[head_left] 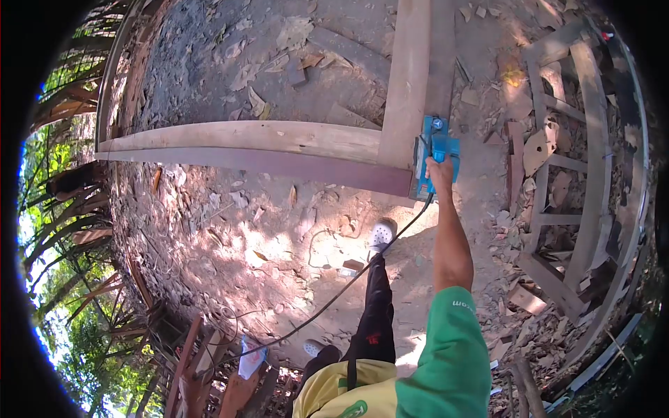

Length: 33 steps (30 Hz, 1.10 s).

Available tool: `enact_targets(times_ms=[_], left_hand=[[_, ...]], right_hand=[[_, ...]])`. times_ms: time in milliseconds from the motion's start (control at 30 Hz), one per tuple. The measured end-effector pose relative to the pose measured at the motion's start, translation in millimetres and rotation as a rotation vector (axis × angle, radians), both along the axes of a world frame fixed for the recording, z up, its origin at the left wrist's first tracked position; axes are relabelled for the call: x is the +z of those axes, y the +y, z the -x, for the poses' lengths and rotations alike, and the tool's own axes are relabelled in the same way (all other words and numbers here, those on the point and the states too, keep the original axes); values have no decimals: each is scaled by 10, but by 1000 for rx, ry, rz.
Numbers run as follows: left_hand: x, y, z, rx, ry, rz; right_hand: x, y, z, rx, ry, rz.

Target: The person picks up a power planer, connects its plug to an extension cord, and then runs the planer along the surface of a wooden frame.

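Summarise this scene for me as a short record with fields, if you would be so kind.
Right hand: the right hand grips the blue power tool
Left hand: not in view
Tool position: at a corner of the large wooden frame
Cord: black cord, running from the tool toward the picture's lower left
Ground: earth strewn with dry leaves
Picture's right side: a ladder-like wooden structure
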<state>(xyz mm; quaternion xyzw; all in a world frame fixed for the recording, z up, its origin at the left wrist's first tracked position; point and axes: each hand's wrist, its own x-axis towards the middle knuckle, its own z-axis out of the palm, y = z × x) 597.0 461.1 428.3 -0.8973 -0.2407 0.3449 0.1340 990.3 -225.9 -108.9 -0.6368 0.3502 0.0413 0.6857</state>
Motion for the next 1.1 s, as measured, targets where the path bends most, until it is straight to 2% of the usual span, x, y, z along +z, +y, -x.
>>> enact_targets(times_ms=[100,167,267,300,333,367,400,433,500,533,567,600,667,700,733,767,800,833,867,900,933,967,1000,1033,1067,1100], left_hand=[[-204,391,627,45,9,-23],[-146,338,847,95,17,-46],[-279,40,533,222,-22,-68],[-338,13,652,292,-48,-59],[-490,411,1187,54,-155,37],[-601,316,1178,-226,-318,52],[-673,175,1234,37,-228,-125],[-636,-185,823,57,92,-111],[-986,-148,1068,664,-222,118],[-1172,-121,1197,932,-413,171],[-1454,-46,1527,751,-486,248],[-1306,-437,1031,1153,-693,331],[-1672,-407,1262,1231,-935,628],[-1737,-432,1297,1101,-911,650],[-1795,-522,1227,1231,-965,680],[-1630,-597,1114,1212,-979,840],[-1547,-664,1062,1246,-1046,925],[-1474,-687,1051,1252,-1205,1092],[-1442,-669,1086,1363,-1327,1189],[-1373,-582,1162,1449,-1383,1245],[-1636,-418,1300,1772,-1620,1350],[-1828,-240,1401,1966,-1763,1392],[-1751,-139,1393,2101,-1682,1346],[-2058,19,1409,2326,-1750,1379],[-2449,261,1578,2459,-1718,1571],[-2697,464,1755,2601,-1709,1525]], right_hand=[[-143,50,55,-21,-32,-43],[-273,65,112,-8,-18,-32],[-449,-14,173,48,-7,3],[-567,-98,179,80,-19,-2],[-538,-183,142,242,51,503],[-405,-120,150,124,-79,543],[-213,-80,132,72,-88,790],[271,127,133,64,-36,867],[731,673,146,98,-171,971],[1075,1094,238,246,-224,845],[1501,1637,452,386,-271,728],[1713,2124,707,582,-301,646],[2390,3133,1441,977,-527,417],[2760,3611,1830,1174,-628,322],[3039,4025,2246,1312,-706,182],[3299,4387,2619,1506,-806,129],[3459,4690,3024,1625,-975,231],[3534,4952,3397,1749,-1007,233],[3579,5180,3686,1900,-840,164],[3678,5297,3942,1802,-734,111],[3748,5470,4060,1694,-648,71],[3842,5596,4203,1763,-694,238],[3916,5551,4377,1823,-711,422],[3998,5497,4515,1883,-653,473],[4086,5465,4612,1933,-599,522],[4225,5392,4639,1961,-648,495]])
